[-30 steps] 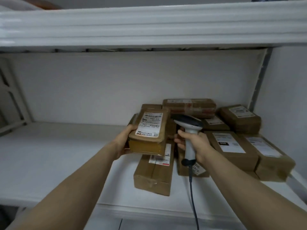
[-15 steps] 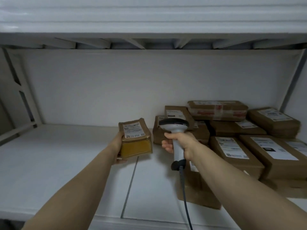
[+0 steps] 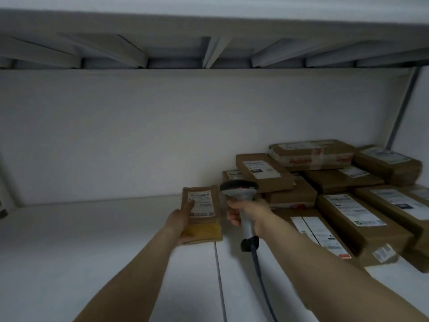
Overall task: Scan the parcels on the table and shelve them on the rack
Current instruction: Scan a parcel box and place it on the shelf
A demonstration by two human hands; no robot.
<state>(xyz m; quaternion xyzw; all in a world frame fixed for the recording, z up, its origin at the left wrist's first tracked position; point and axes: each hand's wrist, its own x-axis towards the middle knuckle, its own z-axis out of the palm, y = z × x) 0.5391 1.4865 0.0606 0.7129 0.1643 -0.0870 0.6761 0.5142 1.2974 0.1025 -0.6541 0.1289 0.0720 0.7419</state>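
A small brown parcel (image 3: 204, 217) with a white label on top sits low over the white rack shelf (image 3: 92, 240), just left of the stack. My left hand (image 3: 180, 221) holds it from its left side, thumb on the top face. My right hand (image 3: 249, 213) grips the handle of a grey barcode scanner (image 3: 240, 190), whose dark head points toward the parcel; its cable hangs down toward me. Several labelled brown parcels (image 3: 348, 205) are piled at the shelf's right end.
The shelf above (image 3: 209, 43) has ribs close overhead. A seam (image 3: 218, 275) runs front to back between shelf panels. The white back wall (image 3: 139, 135) closes the shelf behind. A rack upright (image 3: 401, 108) stands at the right rear corner.
My left hand has carried the small parcel leftward off the stack and down toward the shelf surface. My right hand with the scanner has stayed beside it. The view has shifted left.
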